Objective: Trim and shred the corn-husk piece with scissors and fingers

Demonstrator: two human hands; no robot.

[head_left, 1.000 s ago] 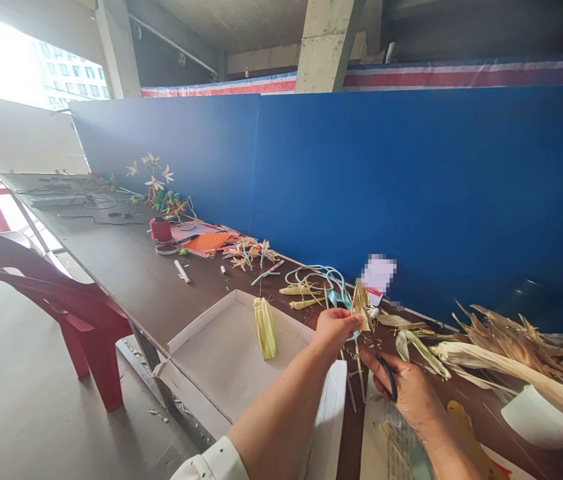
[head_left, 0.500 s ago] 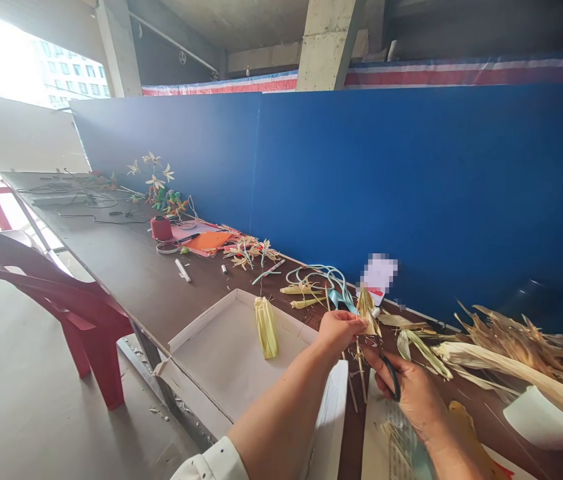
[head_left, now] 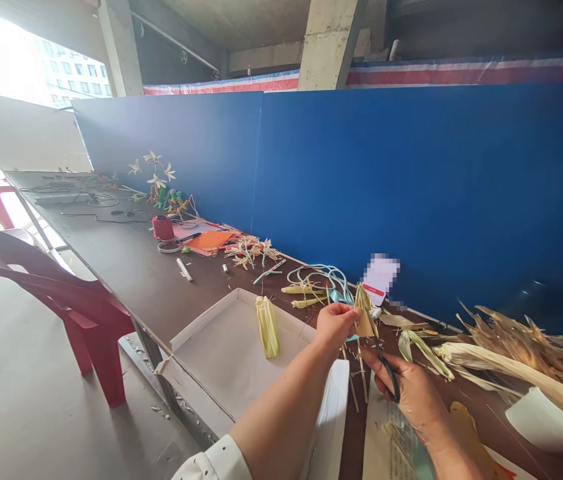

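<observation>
the person's left hand [head_left: 335, 327] is reaching in from the near edge, and its thumb and fingers are clamping together on the left side of a pale yellow-green, wedge-shaped piece of dried husk [head_left: 365, 321]. the husk piece is hovering over the brown tabletop [head_left: 161, 287], right of the middle of the scene. its long axis is running close to upright, with the narrow tip pointing up and to the far side and the wider end facing down and near. the right hand [head_left: 408, 387] is wrapping around the black handles of a pair of scissors [head_left: 392, 380]. the scissors are pointing far and slightly left, and their blades are meeting the right side of the husk; whether the blades are apart or together, i cannot tell.

to the left, a shallow white cardboard tray [head_left: 201, 320] is holding a flattened, pale green husk bundle [head_left: 268, 327], whose long axis is running from far to near, its near end leaning slightly right. light blue cord [head_left: 328, 270] is coiling on the far side of the hands. to the right, a heap of tan, dry husks [head_left: 521, 337] is spreading behind and over a white, rounded bowl [head_left: 546, 420]. a tall blue panel [head_left: 411, 187] is standing along the far edge.
</observation>
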